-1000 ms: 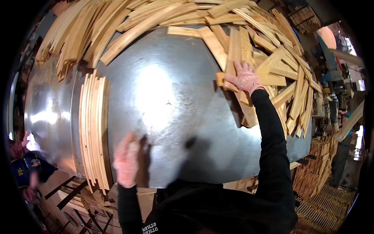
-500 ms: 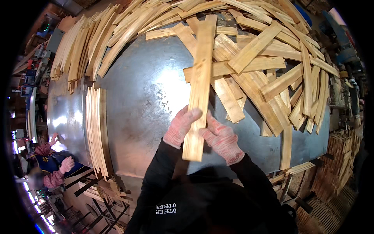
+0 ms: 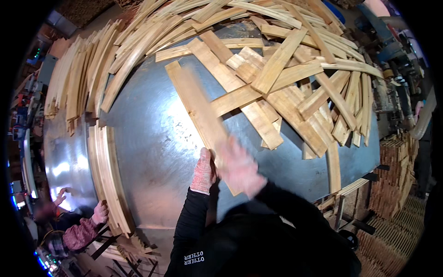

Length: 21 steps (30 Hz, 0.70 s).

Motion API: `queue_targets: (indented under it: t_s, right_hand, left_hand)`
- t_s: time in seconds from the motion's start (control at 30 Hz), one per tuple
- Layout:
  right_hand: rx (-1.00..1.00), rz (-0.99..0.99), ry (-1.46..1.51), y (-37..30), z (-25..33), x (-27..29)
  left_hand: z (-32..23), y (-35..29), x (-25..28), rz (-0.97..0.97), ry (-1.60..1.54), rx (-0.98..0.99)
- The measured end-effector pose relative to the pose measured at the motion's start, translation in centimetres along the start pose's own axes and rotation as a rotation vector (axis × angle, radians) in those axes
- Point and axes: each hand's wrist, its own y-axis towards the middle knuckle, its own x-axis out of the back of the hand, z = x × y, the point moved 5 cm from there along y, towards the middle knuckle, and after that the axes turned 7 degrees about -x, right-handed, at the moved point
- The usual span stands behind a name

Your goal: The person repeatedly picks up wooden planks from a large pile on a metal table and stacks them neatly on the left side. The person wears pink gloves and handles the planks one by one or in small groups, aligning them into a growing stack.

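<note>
A long, flat wooden board (image 3: 199, 112) slants up and to the left from my hands over the metal tabletop (image 3: 147, 180). My left hand (image 3: 203, 173), in a pink-and-white knit glove, is closed at the board's left edge near its lower end, with some fingers hidden. Across the right edge lies my right hand (image 3: 242, 168), gloved the same way and closed on the board; motion blurs its fingers. Just beyond the held board, a loose pile of similar boards (image 3: 286, 99) spreads to the right, some lying across each other.
Left of me a row of boards (image 3: 110, 177) stands side by side. More boards (image 3: 78, 76) line the far left and far edge. A co-worker's gloved hand (image 3: 100, 212) touches the row's near end. Stacked wood (image 3: 392, 175) stands off the table's right side.
The board's far end has swung left, and its near end has shifted slightly right. My right hand has moved left and blurred. The co-worker's hand has reached the row. The whole view has shifted.
</note>
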Motion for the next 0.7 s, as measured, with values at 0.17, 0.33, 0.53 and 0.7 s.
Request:
queue_targets:
  t_s: [0.17, 0.33, 0.53, 0.7]
  right_hand:
    - [-0.25, -0.45, -0.178, 11.7, -3.2, 6.4]
    - [-0.731, -0.615, -0.444, 20.5, -13.2, 8.8]
    - [-0.227, -0.064, 1.038, 10.6, -12.9, 7.3]
    - [-0.284, 0.4, 1.861, 1.4, -10.2, 5.8]
  left_hand:
    - [0.3, -2.5, -3.2, -0.003, 0.094, -0.025]
    - [0.6, -5.0, -4.2, -0.039, 0.308, 0.075]
    - [-0.9, -4.4, 0.3, -0.012, 0.311, -0.057]
    - [-2.3, -3.7, -0.3, -0.056, 0.312, -0.07]
